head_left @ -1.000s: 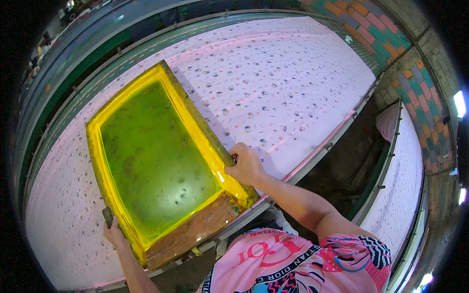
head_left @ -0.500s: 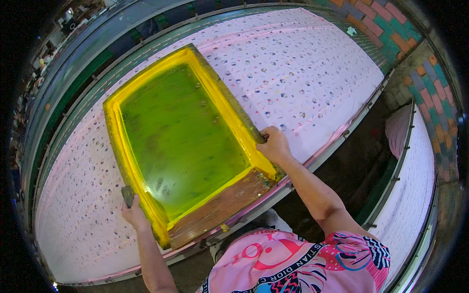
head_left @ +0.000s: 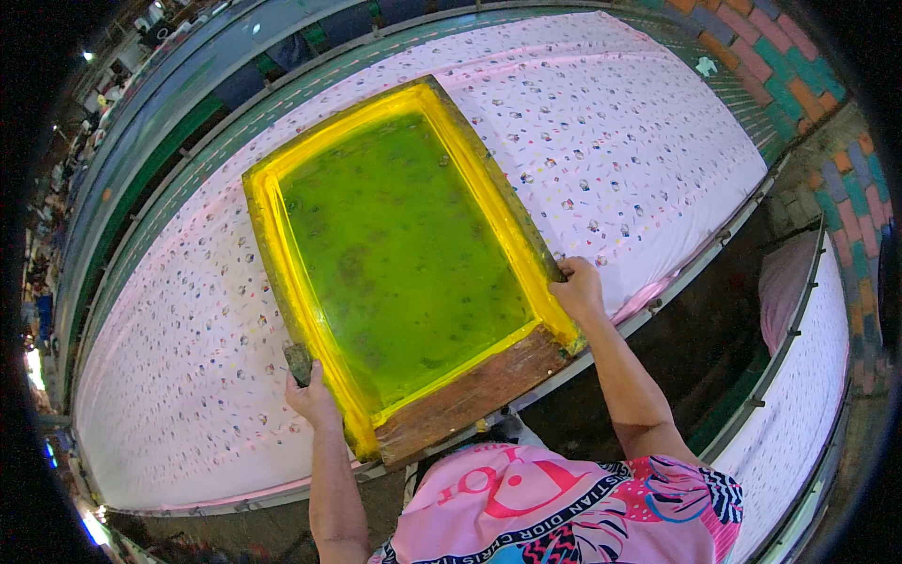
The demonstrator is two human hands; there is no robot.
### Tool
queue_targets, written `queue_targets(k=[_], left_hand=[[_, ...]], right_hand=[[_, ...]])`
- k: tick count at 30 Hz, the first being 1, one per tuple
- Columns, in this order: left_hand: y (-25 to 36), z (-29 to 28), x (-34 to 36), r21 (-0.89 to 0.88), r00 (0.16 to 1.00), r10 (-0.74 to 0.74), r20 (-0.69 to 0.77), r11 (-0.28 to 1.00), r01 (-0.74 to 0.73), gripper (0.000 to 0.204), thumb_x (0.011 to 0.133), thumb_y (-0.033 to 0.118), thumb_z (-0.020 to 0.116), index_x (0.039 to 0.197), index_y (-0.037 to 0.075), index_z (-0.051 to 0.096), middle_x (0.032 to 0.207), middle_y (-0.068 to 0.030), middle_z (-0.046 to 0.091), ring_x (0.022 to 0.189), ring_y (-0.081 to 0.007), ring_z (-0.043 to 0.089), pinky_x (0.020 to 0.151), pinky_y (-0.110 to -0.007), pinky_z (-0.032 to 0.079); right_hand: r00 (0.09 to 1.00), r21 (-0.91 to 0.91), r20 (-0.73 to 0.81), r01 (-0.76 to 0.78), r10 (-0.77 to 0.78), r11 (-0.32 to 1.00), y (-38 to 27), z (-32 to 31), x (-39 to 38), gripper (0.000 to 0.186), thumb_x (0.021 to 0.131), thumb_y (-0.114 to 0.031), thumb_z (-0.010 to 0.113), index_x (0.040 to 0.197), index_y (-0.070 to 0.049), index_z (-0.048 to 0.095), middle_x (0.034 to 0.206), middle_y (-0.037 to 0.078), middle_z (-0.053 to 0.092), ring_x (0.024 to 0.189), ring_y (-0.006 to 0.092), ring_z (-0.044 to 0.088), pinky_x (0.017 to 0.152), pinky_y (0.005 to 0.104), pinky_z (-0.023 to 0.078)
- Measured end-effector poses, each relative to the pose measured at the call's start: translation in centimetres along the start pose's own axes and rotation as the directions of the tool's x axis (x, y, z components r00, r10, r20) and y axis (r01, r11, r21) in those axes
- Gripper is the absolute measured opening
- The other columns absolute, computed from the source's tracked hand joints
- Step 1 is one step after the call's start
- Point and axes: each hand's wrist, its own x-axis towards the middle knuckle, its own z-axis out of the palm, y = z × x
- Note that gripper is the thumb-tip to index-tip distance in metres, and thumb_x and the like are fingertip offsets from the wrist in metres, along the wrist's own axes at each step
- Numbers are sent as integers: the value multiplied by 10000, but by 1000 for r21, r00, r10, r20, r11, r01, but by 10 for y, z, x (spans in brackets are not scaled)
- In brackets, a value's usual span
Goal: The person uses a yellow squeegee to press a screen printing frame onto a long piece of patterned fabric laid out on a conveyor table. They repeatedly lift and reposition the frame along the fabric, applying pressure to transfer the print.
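A screen-printing frame (head_left: 490, 155) with a translucent green mesh (head_left: 404, 254) and yellow borders lies over white patterned fabric (head_left: 601, 141). Dark spots show through the mesh. My right hand (head_left: 579, 293) is closed round the frame's right edge near its lower corner. At the lower part of the left edge, my left hand (head_left: 317, 402) is closed on the frame, its fingers partly hidden. A small dark block (head_left: 298, 364) juts out by that hand; whether it is fixed to the frame, I cannot tell. A brown strip (head_left: 479, 395) spans the frame's near end.
The fabric covers a long table with a rail (head_left: 700, 246) along its near edge. A dark aisle separates it from another fabric-covered table (head_left: 799, 404) at right. More long tables (head_left: 211, 94) stand beyond at upper left. Coloured paving bricks (head_left: 766, 47) show at upper right.
Both hands and the frame have shifted right over the fabric, and the whole view has shifted too. The spots under the mesh look more distinct, and the bright glare near its lower left has faded.
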Motion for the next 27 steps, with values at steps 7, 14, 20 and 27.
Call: queue_targets(k=[7, 14, 20, 27], left_hand=[[5, 20, -11, 83, 998, 52, 27, 995, -54, 286, 978, 26, 790, 1248, -39, 719, 1111, -73, 763, 963, -175, 691, 892, -343, 559], [-9, 15, -9, 140, 998, 53, 30, 989, -56, 291, 970, 47, 806, 1239, -30, 726, 1085, -74, 764, 941, -174, 688, 866, -347, 558], [-2, 31, -11, 236, 998, 57, 9, 970, -57, 256, 944, 58, 830, 1179, -15, 757, 1030, -59, 769, 921, -167, 691, 866, -333, 556], [-7, 26, -12, 370, 993, 113, -27, 924, -95, 289, 964, 155, 823, 1197, -5, 765, 1053, -143, 801, 938, -273, 743, 890, -406, 571]], right_hand=[[999, 41, 21, 47, -48, 998, 23, -16, 13, 405, 769, -126, 821, 1154, -1, 787, 1121, 219, 742, 1058, 416, 729, 913, 479, 597], [788, -164, 228, 610, -572, 775, -35, -46, -50, 598, 849, -156, 850, 1416, -70, 681, 1419, 208, 660, 1269, 439, 643, 1115, 527, 519], [245, 105, 606, 918, -756, 382, -68, -23, -129, 557, 878, -212, 784, 1418, -113, 690, 1450, 176, 648, 1316, 397, 635, 1138, 532, 504], [341, 14, 631, 893, -697, 450, -120, -6, -135, 483, 841, -88, 729, 1323, -74, 727, 1292, 143, 717, 1183, 354, 710, 1021, 488, 567]])
